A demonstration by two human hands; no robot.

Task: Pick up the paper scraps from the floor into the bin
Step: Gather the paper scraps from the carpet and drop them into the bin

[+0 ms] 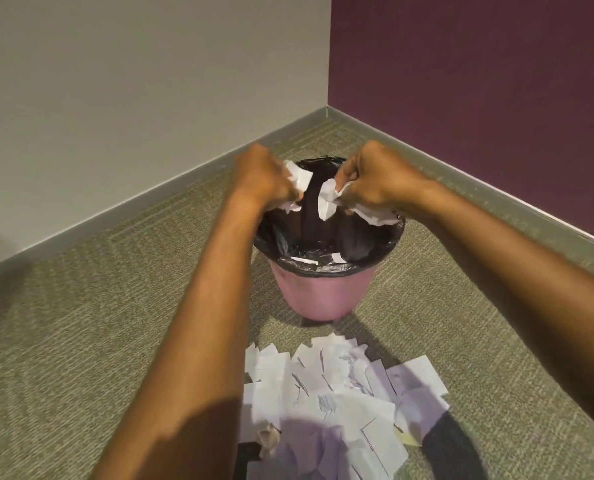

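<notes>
A pink bin (323, 292) with a black liner stands on the carpet near the room's corner. Both my hands are held over its opening. My left hand (264, 178) is closed on crumpled white paper scraps (297, 178). My right hand (375, 178) is closed on more white paper scraps (326, 199) that stick out on both sides of the fist. A couple of white scraps (302, 260) lie inside the liner near the front rim. A pile of white paper scraps (337, 396) covers the floor in front of the bin, between my forearms.
The grey-green carpet (98, 323) runs to a beige wall (115, 81) on the left and a purple wall (479, 81) on the right, both with grey baseboards. A small crumpled brownish scrap (269, 439) lies at the pile's left edge.
</notes>
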